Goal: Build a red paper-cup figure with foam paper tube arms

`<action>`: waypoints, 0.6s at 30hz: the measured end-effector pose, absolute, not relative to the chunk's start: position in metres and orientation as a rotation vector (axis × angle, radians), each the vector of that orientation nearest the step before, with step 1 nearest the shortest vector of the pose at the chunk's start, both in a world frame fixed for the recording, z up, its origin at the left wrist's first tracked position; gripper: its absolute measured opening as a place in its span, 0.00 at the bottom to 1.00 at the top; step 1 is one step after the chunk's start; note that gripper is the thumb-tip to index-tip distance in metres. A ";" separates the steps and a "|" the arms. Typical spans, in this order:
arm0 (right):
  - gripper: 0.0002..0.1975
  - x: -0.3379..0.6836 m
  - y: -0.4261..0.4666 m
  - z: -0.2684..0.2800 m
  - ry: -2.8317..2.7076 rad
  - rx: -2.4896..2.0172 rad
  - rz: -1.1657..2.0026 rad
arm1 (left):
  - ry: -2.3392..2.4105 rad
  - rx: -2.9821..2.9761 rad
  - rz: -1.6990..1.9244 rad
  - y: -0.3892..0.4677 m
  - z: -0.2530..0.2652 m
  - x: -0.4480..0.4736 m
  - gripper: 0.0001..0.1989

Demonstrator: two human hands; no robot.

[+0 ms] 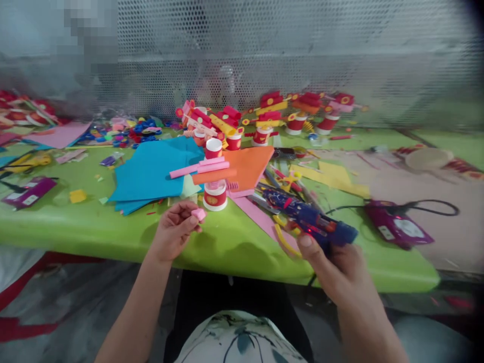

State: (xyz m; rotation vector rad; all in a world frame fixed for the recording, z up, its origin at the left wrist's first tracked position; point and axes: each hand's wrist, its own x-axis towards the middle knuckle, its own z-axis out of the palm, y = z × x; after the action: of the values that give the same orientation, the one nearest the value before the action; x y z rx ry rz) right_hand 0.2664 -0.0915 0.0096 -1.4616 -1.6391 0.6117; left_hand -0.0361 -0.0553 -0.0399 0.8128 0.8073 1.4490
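Observation:
Between the fingertips of my left hand [177, 227] is a small pink foam piece [199, 215], held over the table's front edge. My right hand [336, 267] is wrapped round a dark blue glue gun [313, 217] with a small red light on it; its nozzle points left toward the middle of the table. Just beyond my left hand stands a red and white paper cup model [215, 199], upright, with pink tubes [204, 167] and an orange tube [214, 176] across its middle. Yellow-handled scissors [283, 239] lie beneath the glue gun, partly hidden by it.
Blue foam sheets [155, 166] and an orange sheet [249, 164] lie behind the model. Several similar cup models [262, 133] line the mesh wall [264, 50]. Purple power boxes [397, 224] with cables sit at both sides. Small colourful parts [132, 131] are heaped at the back left.

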 end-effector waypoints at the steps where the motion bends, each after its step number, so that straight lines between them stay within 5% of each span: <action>1: 0.22 0.276 -0.090 0.009 -1.644 -1.504 0.521 | 0.804 0.813 1.448 -0.055 -0.040 -0.036 0.15; 8: 0.24 0.351 -0.040 -0.014 -1.818 -2.059 -0.235 | 0.799 0.812 1.497 -0.056 -0.038 -0.036 0.16; 18: 0.29 0.389 -0.005 -0.031 -2.020 -2.028 -0.492 | 1.182 1.124 1.483 -0.031 -0.023 -0.064 0.21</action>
State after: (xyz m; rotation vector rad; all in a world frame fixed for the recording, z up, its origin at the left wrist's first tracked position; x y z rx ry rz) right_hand 0.3888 -0.0045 -0.0312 -2.0285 -2.0204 -0.4915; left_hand -0.0643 -0.0306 -0.0229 1.1240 1.1823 1.4832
